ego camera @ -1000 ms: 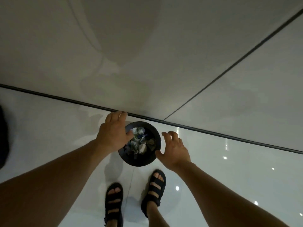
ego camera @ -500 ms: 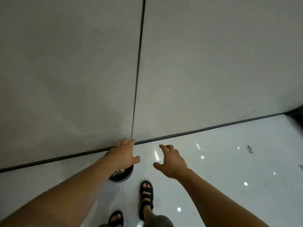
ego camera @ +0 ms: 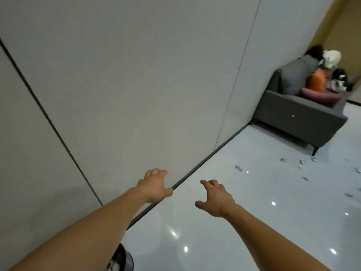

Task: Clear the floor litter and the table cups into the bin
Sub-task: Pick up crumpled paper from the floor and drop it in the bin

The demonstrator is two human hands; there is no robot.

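Both my arms reach forward over the glossy white floor. My left hand is held out near the wall's dark skirting with relaxed fingers and holds nothing. My right hand hangs beside it, fingers spread and loose, also holding nothing. The black bin with crumpled litter inside shows at the bottom edge, partly hidden under my left forearm. Several small scraps of litter lie scattered on the floor at the right, near the sofa's leg. No table or cups are in view.
A grey panelled wall runs along the left. A dark grey sofa stands against it at the far right, piled with cushions and soft toys. One more scrap lies alone, closer to the wall.
My view has swung up and to the right, away from the bin. Both hands have come off the bin's rim and now hang free. The sofa and the scattered litter have come into view.
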